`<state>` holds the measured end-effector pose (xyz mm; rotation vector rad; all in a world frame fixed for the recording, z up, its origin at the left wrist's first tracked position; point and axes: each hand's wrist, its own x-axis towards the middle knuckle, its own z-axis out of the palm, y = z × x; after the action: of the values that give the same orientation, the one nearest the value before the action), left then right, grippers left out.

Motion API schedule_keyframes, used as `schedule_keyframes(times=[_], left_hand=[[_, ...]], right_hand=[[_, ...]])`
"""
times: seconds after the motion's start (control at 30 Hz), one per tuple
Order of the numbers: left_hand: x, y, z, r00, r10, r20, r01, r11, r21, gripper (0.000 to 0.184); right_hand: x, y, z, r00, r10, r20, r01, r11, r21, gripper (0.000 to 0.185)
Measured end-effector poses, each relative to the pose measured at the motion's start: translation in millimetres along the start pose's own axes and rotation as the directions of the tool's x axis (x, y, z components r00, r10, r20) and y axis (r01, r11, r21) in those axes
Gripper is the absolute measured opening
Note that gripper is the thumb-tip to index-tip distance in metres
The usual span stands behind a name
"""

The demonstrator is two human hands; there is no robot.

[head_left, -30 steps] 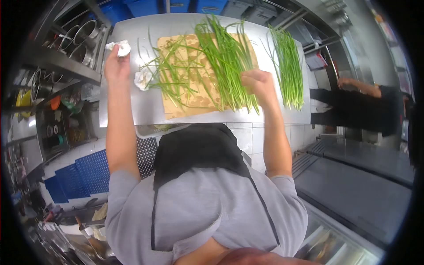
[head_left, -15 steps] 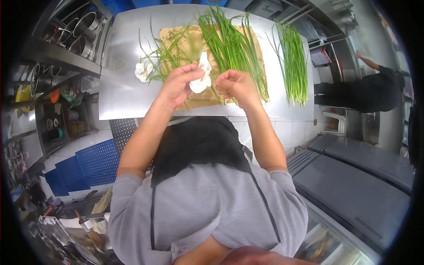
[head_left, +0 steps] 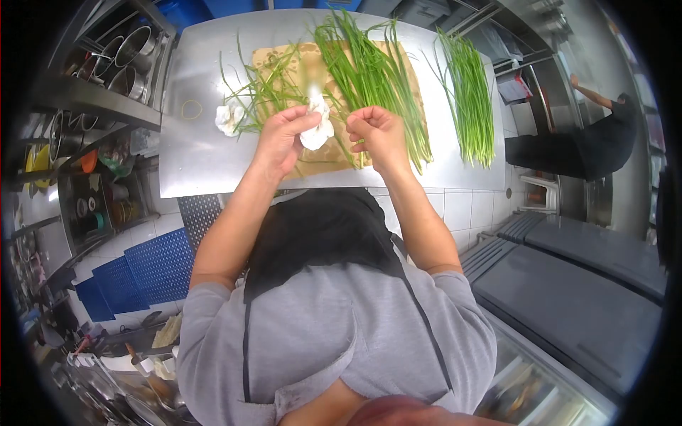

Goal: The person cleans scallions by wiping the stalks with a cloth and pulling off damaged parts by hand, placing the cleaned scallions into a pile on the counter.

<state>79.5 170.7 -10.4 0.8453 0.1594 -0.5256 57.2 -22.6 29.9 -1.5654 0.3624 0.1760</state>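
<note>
A crumpled white wad (head_left: 320, 133) is pinched between the thumb and fingers of the left hand (head_left: 280, 138), above a stained brown sheet (head_left: 323, 163). The right hand (head_left: 380, 135) is held near it, fingers curled toward the thumb; whether anything is gripped there cannot be told. A thick bunch of long green stalks (head_left: 362, 67) is spread on the sheet, and a separate narrow green bunch (head_left: 470, 103) is laid to the right on the silver metal table (head_left: 192, 156).
</note>
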Motion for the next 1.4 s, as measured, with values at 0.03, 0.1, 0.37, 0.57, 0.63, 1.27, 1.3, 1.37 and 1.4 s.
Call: schedule_keyframes(times=[0.03, 0.1, 0.37, 0.57, 0.63, 1.27, 1.3, 1.37, 1.4], left_hand=[[-0.2, -0.8, -1.2, 0.999, 0.026, -0.027, -0.027, 0.999, -0.027, 0.025], [-0.2, -1.5, -3.1, 0.993, 0.082, -0.083, -0.089, 0.993, -0.08, 0.022], [-0.1, -2.5, 5.3, 0.917, 0.248, -0.311, -0.296, 0.948, -0.116, 0.024], [-9.2, 6.3, 19.0, 0.909, 0.291, -0.299, -0.373, 0.887, -0.271, 0.027], [-14.1, 4.8, 19.2, 0.913, 0.314, -0.262, -0.387, 0.869, -0.308, 0.028], [-25.7, -6.9, 29.8, 0.884, 0.286, -0.371, -0.359, 0.922, -0.147, 0.046], [-24.3, -5.0, 29.5, 0.881, 0.274, -0.386, -0.344, 0.931, -0.124, 0.047], [-22.6, -0.3, 30.7, 0.887, 0.267, -0.376, -0.36, 0.91, -0.204, 0.047], [-20.8, 2.6, 30.9, 0.891, 0.264, -0.369, -0.367, 0.898, -0.243, 0.047]], right_hand=[[1.2, 0.5, 0.8, 1.0, -0.015, -0.023, 0.015, 1.0, 0.023, 0.011], [5.5, 0.0, 3.6, 0.997, -0.046, -0.067, 0.051, 0.996, 0.068, 0.01], [16.4, -48.1, 27.9, 0.972, -0.227, -0.06, 0.232, 0.966, 0.112, 0.013], [7.8, -18.3, 64.3, 0.983, -0.182, 0.027, 0.182, 0.983, 0.001, 0.013], [8.9, -12.9, 64.8, 0.983, -0.182, 0.004, 0.182, 0.982, -0.044, 0.013], [-10.3, -5.9, 58.3, 0.529, -0.766, 0.366, 0.713, 0.167, -0.681, 0.007], [-11.3, -6.5, 58.0, 0.532, -0.759, 0.375, 0.715, 0.166, -0.679, 0.007], [-15.9, -8.4, 56.7, 0.539, -0.74, 0.402, 0.726, 0.165, -0.668, 0.007], [-18.1, -10.1, 55.9, 0.541, -0.732, 0.415, 0.73, 0.164, -0.663, 0.007]])
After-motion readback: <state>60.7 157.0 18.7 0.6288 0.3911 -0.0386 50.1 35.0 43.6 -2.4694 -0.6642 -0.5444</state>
